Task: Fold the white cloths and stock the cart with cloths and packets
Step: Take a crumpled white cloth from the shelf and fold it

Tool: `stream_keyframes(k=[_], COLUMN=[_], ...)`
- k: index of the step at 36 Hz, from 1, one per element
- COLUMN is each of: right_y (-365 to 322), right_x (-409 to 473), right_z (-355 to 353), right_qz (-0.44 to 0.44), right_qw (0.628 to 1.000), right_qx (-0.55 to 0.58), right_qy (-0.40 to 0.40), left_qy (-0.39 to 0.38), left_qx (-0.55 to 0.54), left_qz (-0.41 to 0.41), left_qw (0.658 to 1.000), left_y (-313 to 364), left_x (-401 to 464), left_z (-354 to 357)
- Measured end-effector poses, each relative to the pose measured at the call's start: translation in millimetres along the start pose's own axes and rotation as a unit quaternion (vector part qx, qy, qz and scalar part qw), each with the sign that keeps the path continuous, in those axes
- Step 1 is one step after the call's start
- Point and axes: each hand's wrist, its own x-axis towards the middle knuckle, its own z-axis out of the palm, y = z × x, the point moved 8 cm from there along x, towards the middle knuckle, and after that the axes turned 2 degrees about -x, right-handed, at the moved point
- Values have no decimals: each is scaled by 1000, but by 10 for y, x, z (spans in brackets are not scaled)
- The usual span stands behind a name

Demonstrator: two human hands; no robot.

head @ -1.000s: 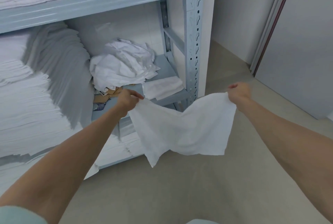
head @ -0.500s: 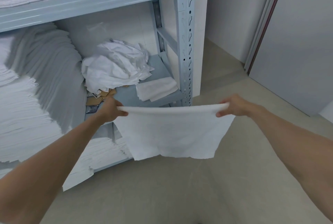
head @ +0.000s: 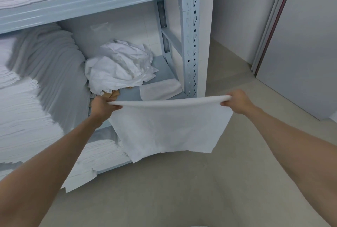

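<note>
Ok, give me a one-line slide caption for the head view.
Left hand and right hand hold a white cloth stretched in the air before the shelf.

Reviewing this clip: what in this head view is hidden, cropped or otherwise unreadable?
- Cart and packets: none in the head view.
- White cloth: held taut between left hand and right hand; its hanging half hides any layer behind it.
- Brown items: mostly covered by the crumpled cloth pile, so unidentifiable.
- Folded stacks: cut off by the left edge.
- Lower shelf: partly hidden behind the left arm and cloth.
</note>
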Motion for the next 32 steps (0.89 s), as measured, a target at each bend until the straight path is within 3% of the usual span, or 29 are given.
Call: stream_keyframes(k=[7,11,13,16,21,28,32], right_y=[60,120,137,204,313,403,431], right_x=[81,54,40,-20,-106,-142,-152], right_z=[-7,-11,39,239,528,440,503], right_qz=[50,92,113,164,200,177,179], right_qw=[998,995,984,927,957,941,896], right_qx=[-18,16,134,336,211,287,401], right_qy=[35,26,25,25,-10,-42,-72], left_qy=[38,4,19,34,-27,-38,-60], left_qx=[111,27,-26,-136,-89,-248,-270], left_qz=[13,-28,-42,-133,-195,-251,-263], left_qw=[993,999,999,981,976,935,924], left_y=[69,4,-22,-185,-461,-686,-704], left_x=[12,12,36,-8,-152,-134,-157], left_z=[-92,-92,-103,-7,285,205,138])
